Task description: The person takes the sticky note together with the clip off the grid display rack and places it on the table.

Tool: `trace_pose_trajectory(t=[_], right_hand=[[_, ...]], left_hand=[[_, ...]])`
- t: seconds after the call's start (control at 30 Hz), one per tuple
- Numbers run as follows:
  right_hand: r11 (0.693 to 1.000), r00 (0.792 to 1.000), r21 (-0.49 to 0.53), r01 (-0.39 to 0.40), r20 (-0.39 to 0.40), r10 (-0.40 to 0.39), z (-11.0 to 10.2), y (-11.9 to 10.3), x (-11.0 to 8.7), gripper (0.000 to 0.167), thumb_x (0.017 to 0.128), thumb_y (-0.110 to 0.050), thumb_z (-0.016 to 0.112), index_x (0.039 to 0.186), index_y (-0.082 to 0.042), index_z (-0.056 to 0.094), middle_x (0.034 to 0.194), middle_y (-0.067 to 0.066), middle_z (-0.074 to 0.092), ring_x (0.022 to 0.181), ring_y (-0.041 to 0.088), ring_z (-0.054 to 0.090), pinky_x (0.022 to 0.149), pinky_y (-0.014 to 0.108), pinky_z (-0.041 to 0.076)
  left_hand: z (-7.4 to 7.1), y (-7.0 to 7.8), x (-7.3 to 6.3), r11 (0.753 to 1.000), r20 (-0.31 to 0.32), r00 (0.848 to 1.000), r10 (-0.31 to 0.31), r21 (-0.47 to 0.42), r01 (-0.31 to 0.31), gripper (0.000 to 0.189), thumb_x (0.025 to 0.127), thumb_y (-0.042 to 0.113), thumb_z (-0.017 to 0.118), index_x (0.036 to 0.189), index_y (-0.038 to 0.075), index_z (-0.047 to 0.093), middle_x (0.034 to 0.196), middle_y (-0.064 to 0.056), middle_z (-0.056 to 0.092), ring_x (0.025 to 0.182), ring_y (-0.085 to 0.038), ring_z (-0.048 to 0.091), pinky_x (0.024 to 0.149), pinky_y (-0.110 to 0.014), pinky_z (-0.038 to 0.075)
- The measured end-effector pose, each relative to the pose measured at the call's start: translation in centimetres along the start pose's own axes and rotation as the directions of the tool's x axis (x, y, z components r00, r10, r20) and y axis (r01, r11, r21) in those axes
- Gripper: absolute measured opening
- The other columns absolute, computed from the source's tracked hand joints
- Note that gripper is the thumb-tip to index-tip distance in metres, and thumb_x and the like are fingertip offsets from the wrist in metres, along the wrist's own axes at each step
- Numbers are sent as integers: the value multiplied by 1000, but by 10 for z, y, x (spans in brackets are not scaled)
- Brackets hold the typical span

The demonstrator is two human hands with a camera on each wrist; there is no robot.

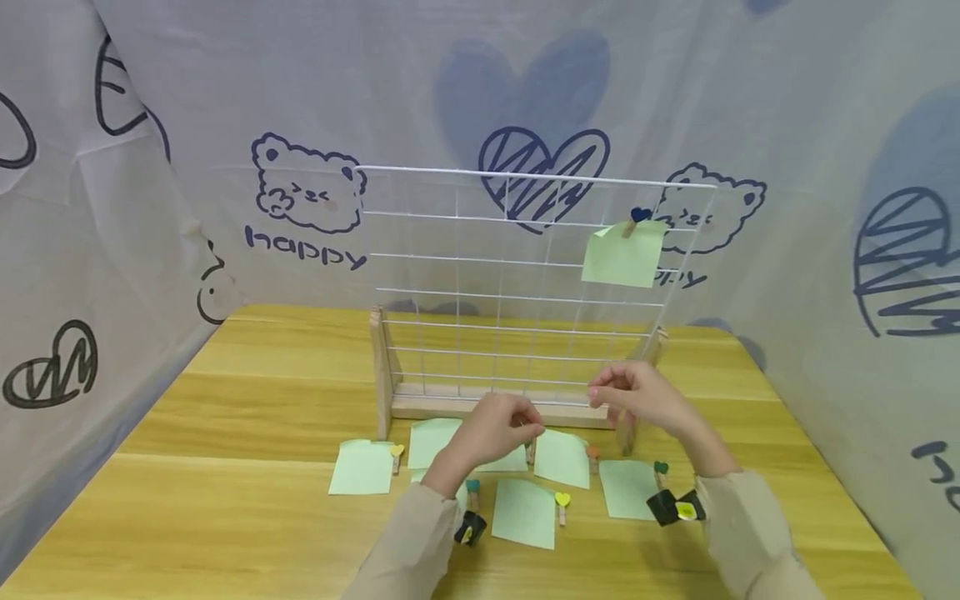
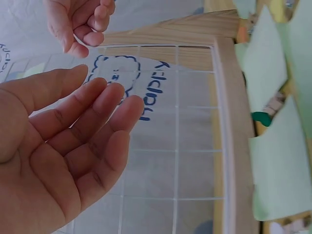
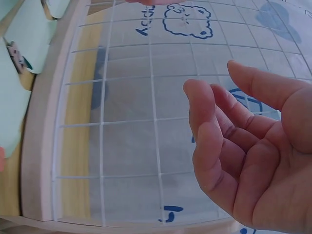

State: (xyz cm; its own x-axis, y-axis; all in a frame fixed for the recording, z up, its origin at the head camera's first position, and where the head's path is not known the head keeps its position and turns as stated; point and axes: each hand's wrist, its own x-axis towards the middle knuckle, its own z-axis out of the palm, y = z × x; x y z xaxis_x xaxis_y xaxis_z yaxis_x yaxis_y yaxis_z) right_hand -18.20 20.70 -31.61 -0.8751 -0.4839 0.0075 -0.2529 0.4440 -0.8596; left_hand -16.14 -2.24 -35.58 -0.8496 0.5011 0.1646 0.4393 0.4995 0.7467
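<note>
My left hand [image 1: 491, 433] hovers over the pale green notes in front of the white wire grid [image 1: 480, 294]. In the left wrist view the left hand's fingers [image 2: 92, 126] are loosely bent, with nothing between them. My right hand [image 1: 637, 396] is at the grid's lower right, and its fingers [image 3: 207, 151] curve loosely around nothing in the right wrist view. One green note [image 1: 622, 260] hangs at the grid's upper right from a clothespin with a dark blue heart [image 1: 639, 215]. Several notes lie on the table, among them a front note [image 1: 525, 512].
Small heart clothespins lie beside the notes: a yellow one [image 1: 562, 508], an orange one [image 1: 593, 458] and a green one [image 1: 661, 473] among them. Wooden feet [image 1: 381, 375] support the grid on the wooden table [image 1: 247, 500]. A printed cloth [image 1: 420, 83] hangs behind.
</note>
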Motion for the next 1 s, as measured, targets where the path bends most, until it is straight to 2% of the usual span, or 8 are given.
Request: trace_pose_trajectory(t=[0.3, 0.57, 0.8, 0.9, 1.0], right_hand=[[999, 996, -37, 9, -87, -12, -16, -24, 7, 23, 89, -12, 56, 95, 10, 54, 78, 11, 61, 56, 22, 58, 45, 26, 45], [998, 984, -49, 26, -176, -34, -28, -46, 10, 23, 89, -14, 56, 95, 8, 55, 83, 18, 62, 57, 24, 58, 46, 24, 45], [993, 970, -113, 36, -236, -62, -35, -61, 11, 25, 89, -17, 56, 96, 7, 56, 83, 14, 62, 56, 20, 58, 48, 26, 47], [987, 964, -152, 48, -252, -86, -38, -66, 11, 25, 89, -17, 56, 96, 6, 56, 83, 15, 62, 57, 20, 58, 49, 27, 48], [980, 959, -189, 56, -262, -106, -40, -72, 10, 24, 89, -17, 57, 95, 5, 57, 82, 16, 61, 57, 22, 58, 48, 27, 48]], left_hand=[[-11, 17, 11, 1000, -46, 999, -29, -12, 29, 11, 87, 17, 59, 87, 8, 66, 78, 4, 61, 73, -12, 55, 62, -23, 44], [-19, 29, 25, 1000, -70, 998, 6, 17, -5, 12, 87, 17, 58, 89, 9, 66, 80, 3, 62, 74, -10, 55, 65, -23, 44], [-29, 40, 35, 999, -95, 995, 10, 37, -7, 14, 88, 20, 58, 92, 9, 66, 85, 2, 63, 79, -10, 55, 70, -25, 45], [-33, 46, 38, 1000, -103, 994, 20, 17, -19, 15, 88, 20, 58, 93, 8, 66, 86, 2, 63, 79, -10, 55, 70, -24, 45], [-39, 53, 40, 998, -119, 991, 57, -11, -59, 15, 87, 18, 58, 92, 6, 66, 86, 0, 63, 79, -11, 56, 68, -23, 45]])
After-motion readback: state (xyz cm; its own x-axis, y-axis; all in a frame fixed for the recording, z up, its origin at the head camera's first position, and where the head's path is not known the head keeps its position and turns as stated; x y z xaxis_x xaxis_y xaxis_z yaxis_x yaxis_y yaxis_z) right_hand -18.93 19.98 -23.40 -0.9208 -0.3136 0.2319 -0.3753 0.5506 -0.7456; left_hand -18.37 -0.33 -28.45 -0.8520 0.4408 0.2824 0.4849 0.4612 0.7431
